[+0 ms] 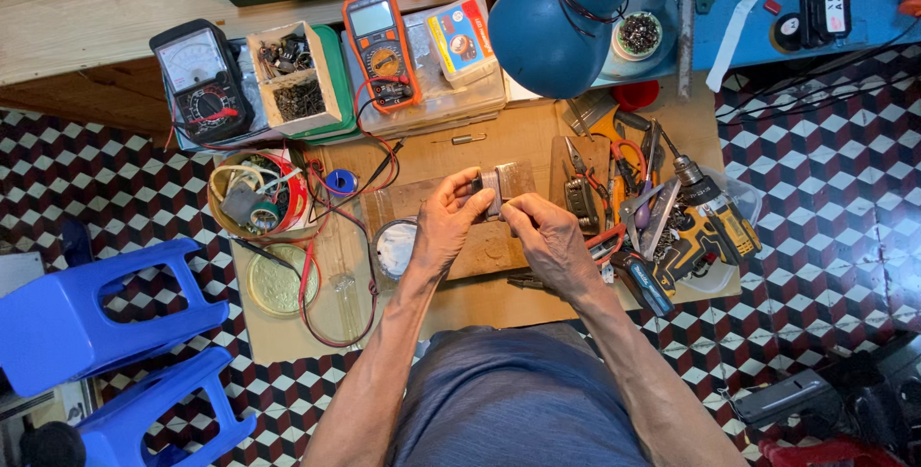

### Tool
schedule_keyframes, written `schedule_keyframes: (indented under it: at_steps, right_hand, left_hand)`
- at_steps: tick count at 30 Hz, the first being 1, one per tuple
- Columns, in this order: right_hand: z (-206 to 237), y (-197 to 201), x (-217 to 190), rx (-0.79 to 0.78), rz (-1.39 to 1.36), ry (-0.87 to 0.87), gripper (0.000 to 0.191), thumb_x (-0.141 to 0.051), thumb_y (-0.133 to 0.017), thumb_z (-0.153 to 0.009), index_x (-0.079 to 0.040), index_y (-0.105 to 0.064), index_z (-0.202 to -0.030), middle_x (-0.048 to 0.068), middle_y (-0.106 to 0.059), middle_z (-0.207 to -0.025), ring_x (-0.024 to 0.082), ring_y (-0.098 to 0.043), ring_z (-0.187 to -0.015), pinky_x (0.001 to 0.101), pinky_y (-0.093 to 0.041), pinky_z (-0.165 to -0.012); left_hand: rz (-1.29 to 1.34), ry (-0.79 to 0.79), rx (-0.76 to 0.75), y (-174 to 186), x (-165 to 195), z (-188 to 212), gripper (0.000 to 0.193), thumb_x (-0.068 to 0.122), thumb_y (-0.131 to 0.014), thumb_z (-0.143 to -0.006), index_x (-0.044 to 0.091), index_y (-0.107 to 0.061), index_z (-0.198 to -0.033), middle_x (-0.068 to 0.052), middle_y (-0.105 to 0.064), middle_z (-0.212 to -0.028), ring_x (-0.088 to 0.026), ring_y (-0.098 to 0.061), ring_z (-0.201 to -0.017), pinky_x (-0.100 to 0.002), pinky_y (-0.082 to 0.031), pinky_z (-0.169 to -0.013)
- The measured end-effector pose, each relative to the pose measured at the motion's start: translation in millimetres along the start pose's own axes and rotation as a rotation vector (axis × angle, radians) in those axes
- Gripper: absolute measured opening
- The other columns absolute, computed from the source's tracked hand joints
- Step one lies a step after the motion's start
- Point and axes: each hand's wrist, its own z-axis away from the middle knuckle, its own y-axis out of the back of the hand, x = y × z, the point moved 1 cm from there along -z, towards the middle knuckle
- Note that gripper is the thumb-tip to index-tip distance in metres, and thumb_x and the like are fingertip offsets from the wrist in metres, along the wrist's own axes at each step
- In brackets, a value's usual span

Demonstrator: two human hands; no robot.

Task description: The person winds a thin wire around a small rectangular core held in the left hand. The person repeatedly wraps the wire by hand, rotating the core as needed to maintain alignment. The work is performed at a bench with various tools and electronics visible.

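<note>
My left hand (447, 221) and my right hand (543, 234) meet over a small wooden work board (484, 251). Together they hold a small grey metal block-shaped part (493, 189) with a dark end. My left fingers pinch its left side. My right fingertips pinch its lower right edge. A shiny metal plate (515, 177) lies just behind the part on the board. A round tin with white contents (392, 247) sits right beside my left wrist.
Pliers, screwdrivers and a yellow-black cordless drill (708, 225) are piled at the right. Left are a bowl of wire and tape (257, 193), a flat round lid (276, 280), red leads, two multimeters (384, 49) and a parts box (297, 79). A blue lamp (556, 31) hangs above; blue stools (106, 333) stand at left.
</note>
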Motion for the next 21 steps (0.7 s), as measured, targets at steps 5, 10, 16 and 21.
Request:
schedule_keyframes:
  at_steps: [5, 10, 16, 21]
  right_hand:
    - [-17.6, -2.8, 1.7, -0.081, 0.077, 0.066, 0.021, -0.019, -0.058, -0.100, 0.000, -0.067, -0.096, 0.010, -0.064, -0.079, 0.017, -0.064, -0.073, 0.0326, -0.051, -0.069]
    - [-33.4, -8.0, 11.2, -0.160, 0.050, -0.003, 0.022, -0.021, -0.059, -0.099, -0.001, -0.066, -0.093, 0.011, -0.066, -0.078, 0.018, -0.065, -0.073, 0.0331, -0.052, -0.068]
    - [-55.1, -15.3, 24.6, -0.184, 0.036, 0.097, 0.021, -0.018, -0.059, -0.100, 0.001, -0.061, -0.091, 0.013, -0.064, -0.078, 0.020, -0.065, -0.074, 0.0339, -0.053, -0.069]
    - [-65.0, -21.8, 32.7, -0.212, 0.086, 0.109, 0.022, -0.018, -0.061, -0.101, 0.001, -0.058, -0.090, 0.014, -0.061, -0.077, 0.020, -0.066, -0.073, 0.0358, -0.052, -0.067]
  left_hand:
    - [-0.062, 0.004, 0.010, 8.0, -8.0, 13.5, 0.053, 0.013, -0.073, -0.092, -0.004, -0.056, -0.139, -0.013, -0.071, -0.118, -0.015, -0.069, -0.104, -0.027, -0.059, -0.088]
    - [-0.258, -0.023, 0.049, 16.0, -11.8, 23.2, 0.052, 0.017, -0.075, -0.090, -0.002, -0.059, -0.136, -0.012, -0.073, -0.118, -0.016, -0.070, -0.106, -0.028, -0.058, -0.090]
    - [-0.277, 0.003, 0.048, 27.4, -18.8, 33.8, 0.051, 0.019, -0.075, -0.089, 0.000, -0.062, -0.134, -0.012, -0.073, -0.116, -0.016, -0.070, -0.106, -0.028, -0.058, -0.089]
    - [-0.275, 0.017, 0.044, 34.8, -21.1, 36.6, 0.049, 0.019, -0.076, -0.089, 0.001, -0.063, -0.133, -0.011, -0.073, -0.115, -0.016, -0.070, -0.106, -0.028, -0.058, -0.089]
